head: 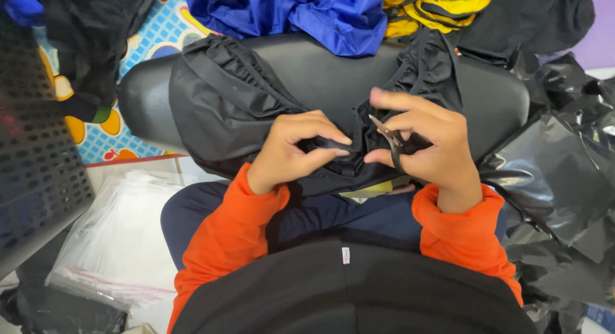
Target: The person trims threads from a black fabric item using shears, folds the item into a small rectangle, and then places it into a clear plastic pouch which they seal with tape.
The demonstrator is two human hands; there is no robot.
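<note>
A black fabric piece with a gathered, ruffled edge (224, 103) lies over a black padded stool (320, 68) in front of me. My left hand (291, 148) pinches a fold of this fabric between thumb and fingers. My right hand (426, 141) holds small metal thread snips (387, 138), their blades pointing toward the pinched fold. Both hands meet at the fabric's near edge, above my lap. I wear orange sleeves.
Blue fabric (301, 13) and yellow-and-black fabric (435, 7) are heaped behind the stool. Crumpled black plastic bags (564, 174) fill the right side. A stack of clear plastic bags (122, 244) lies at lower left, beside a black perforated panel (32, 167).
</note>
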